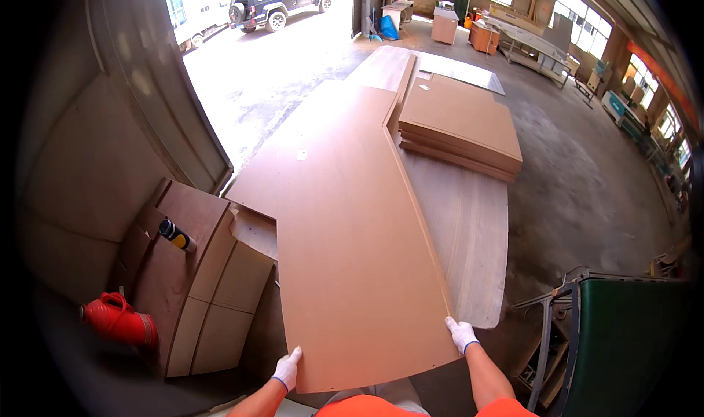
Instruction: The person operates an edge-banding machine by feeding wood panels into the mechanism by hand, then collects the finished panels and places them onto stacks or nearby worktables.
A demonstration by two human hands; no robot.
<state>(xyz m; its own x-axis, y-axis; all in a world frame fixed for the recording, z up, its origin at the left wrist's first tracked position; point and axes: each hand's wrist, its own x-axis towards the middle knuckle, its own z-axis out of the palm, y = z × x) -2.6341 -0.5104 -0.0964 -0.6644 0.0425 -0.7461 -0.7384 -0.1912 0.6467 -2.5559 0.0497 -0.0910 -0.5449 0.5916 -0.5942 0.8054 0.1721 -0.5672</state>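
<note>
A large brown board (352, 233), cut in an angled shape, stretches away from me over a wood-grain table (477, 226). My left hand (287, 368), in a white work glove, grips the board's near left corner, thumb on top and fingers hidden beneath. On the near right edge my right hand (462, 334), gloved too, is closed round the rim. A small white label (301, 155) sticks to the board's upper face. Beyond its right edge lies a stack of brown panels (462, 123) on the table.
Left of me a brown cabinet (183, 204) bears a dark can (177, 235) and a red thermos jug (121, 320). A green-topped machine (631, 344) stands at the near right. A white panel (462, 71) lies behind the stack. Outside the doorway a dark off-road car (279, 5) is parked.
</note>
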